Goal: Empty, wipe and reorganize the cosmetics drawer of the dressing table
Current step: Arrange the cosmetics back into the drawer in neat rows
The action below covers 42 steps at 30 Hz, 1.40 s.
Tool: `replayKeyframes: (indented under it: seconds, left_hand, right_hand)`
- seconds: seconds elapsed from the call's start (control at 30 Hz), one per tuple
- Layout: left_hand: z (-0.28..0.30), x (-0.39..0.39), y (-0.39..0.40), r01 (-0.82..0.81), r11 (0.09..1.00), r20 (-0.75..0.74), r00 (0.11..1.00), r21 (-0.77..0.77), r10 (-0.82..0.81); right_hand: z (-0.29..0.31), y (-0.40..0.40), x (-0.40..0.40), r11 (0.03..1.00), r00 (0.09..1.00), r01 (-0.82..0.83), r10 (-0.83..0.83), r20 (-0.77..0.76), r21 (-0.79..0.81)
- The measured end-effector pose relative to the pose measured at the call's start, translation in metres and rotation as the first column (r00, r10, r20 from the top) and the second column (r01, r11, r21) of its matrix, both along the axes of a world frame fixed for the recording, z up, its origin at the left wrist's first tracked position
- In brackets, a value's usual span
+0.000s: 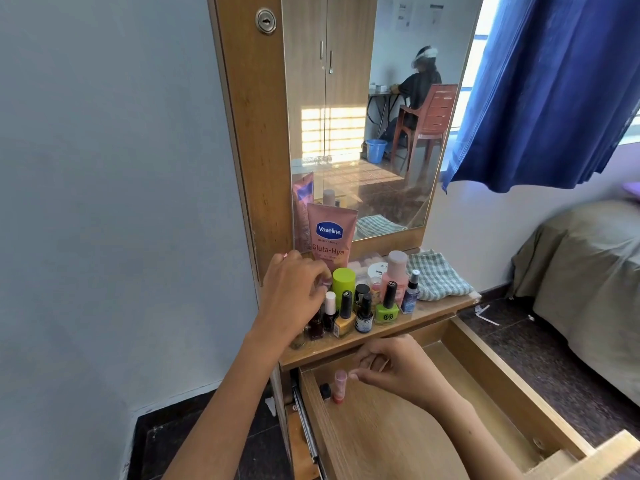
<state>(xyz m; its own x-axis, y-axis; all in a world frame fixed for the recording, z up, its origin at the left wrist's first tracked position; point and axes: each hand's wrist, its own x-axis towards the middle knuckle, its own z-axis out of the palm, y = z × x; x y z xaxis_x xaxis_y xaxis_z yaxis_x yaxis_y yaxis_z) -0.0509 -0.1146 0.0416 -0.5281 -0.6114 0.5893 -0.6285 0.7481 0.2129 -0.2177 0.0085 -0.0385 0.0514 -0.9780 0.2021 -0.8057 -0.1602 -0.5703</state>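
Observation:
The wooden drawer [491, 372] is pulled out under the dressing table top [433, 311]. In its back left corner stand a small pink tube [339, 385] and a small black item [325, 390]. My right hand [398, 372] is inside the drawer, fingers loosely curled, thumb tip right beside the pink tube without gripping it. My left hand [294, 292] hovers over the nail polish bottles [346, 313] crowded on the table top, its fingers curled near a green-capped bottle [343, 282]. Whether it pinches something is hidden.
A pink Vaseline tube [330, 233] leans on the mirror [381, 116]. A checked cloth [438, 275] lies on the right of the top. A bed [588, 278] stands to the right, a blue curtain [554, 81] above it. The wall is on the left.

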Motion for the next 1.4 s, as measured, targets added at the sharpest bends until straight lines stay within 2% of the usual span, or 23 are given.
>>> replayKeyframes:
  seconds: [0.2,0.33,0.43,0.5,0.6,0.7,0.77,0.83,0.93,1.0,1.07,1.23,1.4]
  left_hand:
    - [0.002,0.009,0.004,0.015,0.998,-0.101,0.995,-0.069,-0.022]
    - [0.007,0.019,0.013,-0.011,0.992,-0.182,0.983,-0.129,-0.013]
    - [0.01,0.028,0.026,-0.059,0.982,-0.253,0.967,-0.179,0.012]
    - [0.009,0.033,0.038,-0.068,0.975,-0.289,0.957,-0.21,0.004]
    - [0.0,0.034,0.064,-0.011,0.972,-0.297,0.953,-0.233,-0.06]
    - [-0.017,0.031,0.09,0.089,0.979,-0.27,0.953,-0.184,-0.137]
    - [-0.027,0.029,0.103,0.147,0.98,-0.261,0.949,-0.131,-0.177]
    - [-0.037,0.03,0.108,0.169,0.982,-0.252,0.95,-0.078,-0.184]
    - [-0.05,0.04,0.109,0.112,0.993,-0.243,0.965,0.022,-0.103]
    - [-0.058,0.048,0.107,0.065,0.996,-0.248,0.968,0.059,-0.048]
    - [-0.066,0.054,0.106,0.026,0.998,-0.256,0.967,0.061,-0.009]
    - [-0.076,0.061,0.104,-0.062,0.994,-0.268,0.96,0.088,0.084]
    - [-0.084,0.06,0.105,-0.065,0.991,-0.249,0.964,0.119,0.093]
  right_hand:
    - [0.0,0.0,0.0,1.0,1.0,-0.003,0.003,0.006,-0.009]
    - [0.002,0.002,0.001,0.997,0.998,-0.014,0.018,0.065,-0.07]
    - [0.008,0.003,0.006,0.983,0.98,0.007,0.03,0.196,-0.185]
    - [0.016,0.004,0.012,0.938,0.97,0.05,0.036,0.239,-0.343]
    - [0.032,0.008,0.025,0.82,0.979,0.125,-0.01,0.205,-0.558]
    - [0.045,0.017,0.037,0.799,0.991,0.127,-0.085,0.099,-0.588]
    - [0.046,0.026,0.041,0.824,0.993,0.112,-0.12,0.022,-0.556]
    - [0.043,0.032,0.039,0.873,0.98,0.178,-0.197,0.005,-0.454]
    - [0.032,0.032,0.023,0.93,0.931,0.357,-0.362,-0.044,-0.083]
    - [0.019,0.024,0.014,0.899,0.907,0.418,-0.403,-0.126,0.131]
    - [0.006,0.015,0.011,0.87,0.903,0.429,-0.406,-0.138,0.243]
    - [-0.019,-0.005,0.016,0.868,0.931,0.364,-0.328,-0.162,0.337]
    - [-0.03,-0.01,0.022,0.904,0.944,0.326,-0.299,-0.136,0.277]
